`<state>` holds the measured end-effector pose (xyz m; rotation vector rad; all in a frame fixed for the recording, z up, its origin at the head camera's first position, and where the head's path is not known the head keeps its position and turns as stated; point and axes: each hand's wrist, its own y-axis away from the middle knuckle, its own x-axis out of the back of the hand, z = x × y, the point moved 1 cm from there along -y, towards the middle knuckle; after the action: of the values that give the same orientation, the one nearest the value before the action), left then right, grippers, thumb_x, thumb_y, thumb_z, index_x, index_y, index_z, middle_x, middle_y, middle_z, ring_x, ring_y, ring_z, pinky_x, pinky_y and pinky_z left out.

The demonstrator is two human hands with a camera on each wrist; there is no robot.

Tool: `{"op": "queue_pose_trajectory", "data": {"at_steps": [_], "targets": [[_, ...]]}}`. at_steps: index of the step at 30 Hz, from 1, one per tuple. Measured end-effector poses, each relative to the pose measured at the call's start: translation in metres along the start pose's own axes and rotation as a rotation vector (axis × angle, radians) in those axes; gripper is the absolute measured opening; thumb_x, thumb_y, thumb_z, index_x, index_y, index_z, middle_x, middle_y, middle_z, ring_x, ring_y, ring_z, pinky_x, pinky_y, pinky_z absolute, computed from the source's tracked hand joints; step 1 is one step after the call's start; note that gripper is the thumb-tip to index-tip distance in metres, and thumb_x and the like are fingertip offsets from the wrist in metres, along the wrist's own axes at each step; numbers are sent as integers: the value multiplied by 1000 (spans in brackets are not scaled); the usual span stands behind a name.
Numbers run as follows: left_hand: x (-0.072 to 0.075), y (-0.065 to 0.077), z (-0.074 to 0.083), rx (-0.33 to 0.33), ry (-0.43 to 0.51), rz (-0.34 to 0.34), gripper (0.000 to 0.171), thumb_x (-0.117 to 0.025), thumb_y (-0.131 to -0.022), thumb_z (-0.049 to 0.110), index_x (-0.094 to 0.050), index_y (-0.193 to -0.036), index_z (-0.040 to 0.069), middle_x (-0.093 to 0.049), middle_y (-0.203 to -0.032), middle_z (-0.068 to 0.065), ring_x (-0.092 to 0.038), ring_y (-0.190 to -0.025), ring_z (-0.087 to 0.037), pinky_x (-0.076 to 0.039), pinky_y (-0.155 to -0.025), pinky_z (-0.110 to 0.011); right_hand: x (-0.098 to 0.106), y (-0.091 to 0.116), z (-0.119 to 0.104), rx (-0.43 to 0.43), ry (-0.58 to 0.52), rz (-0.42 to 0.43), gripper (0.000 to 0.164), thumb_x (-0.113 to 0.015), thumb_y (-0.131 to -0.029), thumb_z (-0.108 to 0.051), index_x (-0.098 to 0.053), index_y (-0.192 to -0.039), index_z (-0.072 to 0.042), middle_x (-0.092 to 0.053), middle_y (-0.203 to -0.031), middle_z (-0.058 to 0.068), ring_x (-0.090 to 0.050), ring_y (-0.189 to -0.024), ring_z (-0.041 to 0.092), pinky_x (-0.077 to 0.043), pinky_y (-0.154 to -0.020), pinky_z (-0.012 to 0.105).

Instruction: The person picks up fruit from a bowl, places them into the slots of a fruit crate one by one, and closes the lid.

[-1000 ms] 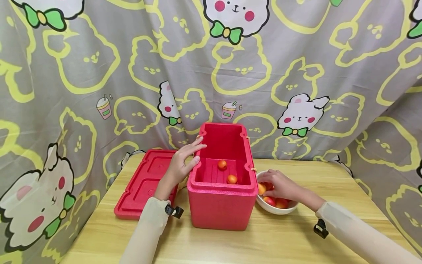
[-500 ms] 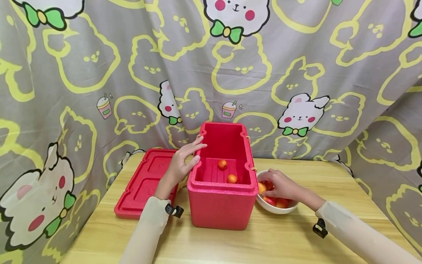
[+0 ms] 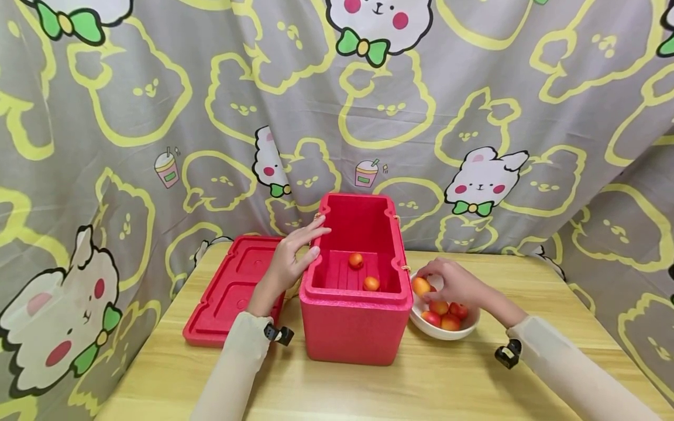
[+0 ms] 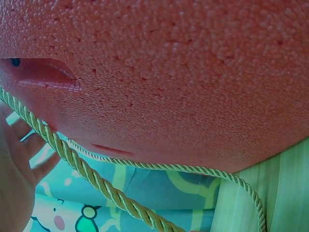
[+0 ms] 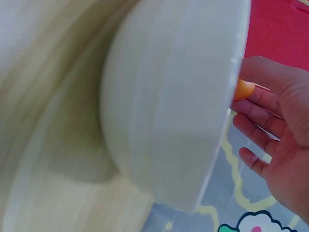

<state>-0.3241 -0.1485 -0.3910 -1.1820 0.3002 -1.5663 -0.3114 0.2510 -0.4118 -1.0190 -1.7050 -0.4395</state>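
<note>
A deep red foam box (image 3: 350, 333) stands uncovered in the head view, with two orange apricots (image 3: 371, 283) on its floor. My left hand (image 3: 289, 254) rests on the box's left rim, its fingers extended. In the left wrist view, twisted gold cord (image 4: 104, 186) hangs along the box wall, beside that hand. To the right of the box, my right hand (image 3: 454, 283) pinches an orange apricot (image 3: 420, 286) at the left side of a white bowl (image 3: 444, 334). Several red-orange apricots (image 3: 450, 321) lie in this bowl. The right wrist view shows the pinched apricot partly hidden by the bowl's rim.
The red lid (image 3: 231, 298) lies flat on the wooden table (image 3: 337, 392), left of the box. A patterned curtain (image 3: 310, 99) hangs close behind the box. The bowl sits near the box's right wall.
My right hand has risen slightly out of the bowl with an apricot between its fingers, exposing more fruit below. The left hand has stayed on the rim.
</note>
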Motion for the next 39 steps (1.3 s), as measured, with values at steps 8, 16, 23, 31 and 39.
{"op": "queue_pose_trajectory", "data": {"at_steps": [8, 16, 23, 31, 39], "targets": [[0, -1, 1, 12, 0, -6, 48, -57, -94, 29, -63, -140, 17, -49, -157, -6, -48, -145, -25, -43, -112, -61, 22, -4, -7, 6, 22, 93, 38, -88, -75, -10, -75, -111, -8, -76, -108, 3, -63, -100, 26, -56, -87, 48], [0, -1, 1, 12, -6, 1, 47, -57, -93, 25, -64, -139, 17, -49, -157, -5, -47, -145, -25, -44, -112, -60, 44, -14, -13, 84, 46, 223, 40, -91, -71, -6, -76, -109, -7, -77, -103, 4, -63, -95, 23, -53, -90, 52], [0, 0, 1, 9, -3, -1, 48, -59, -93, 25, -63, -140, 17, -49, -158, -4, -48, -145, -25, -44, -111, -62, 63, -22, -23, 146, 70, 336, 43, -92, -69, -7, -76, -109, -7, -76, -99, 3, -59, -91, 17, -51, -80, 39], [0, 1, 0, 9, -5, 2, 48, -59, -94, 30, -63, -140, 18, -49, -158, -3, -48, -145, -26, -46, -110, -61, 79, -26, -39, 191, 60, 418, 45, -90, -71, -7, -73, -113, -5, -74, -102, 5, -60, -96, 17, -49, -84, 27], [0, 2, 0, 26, -10, -7, 48, -58, -96, 37, -62, -141, 20, -47, -159, -1, -47, -146, -24, -47, -109, -60, 94, -29, -63, 247, 36, 511, 46, -90, -70, -6, -73, -112, -6, -74, -106, 5, -59, -98, 12, -47, -86, 23]]}}
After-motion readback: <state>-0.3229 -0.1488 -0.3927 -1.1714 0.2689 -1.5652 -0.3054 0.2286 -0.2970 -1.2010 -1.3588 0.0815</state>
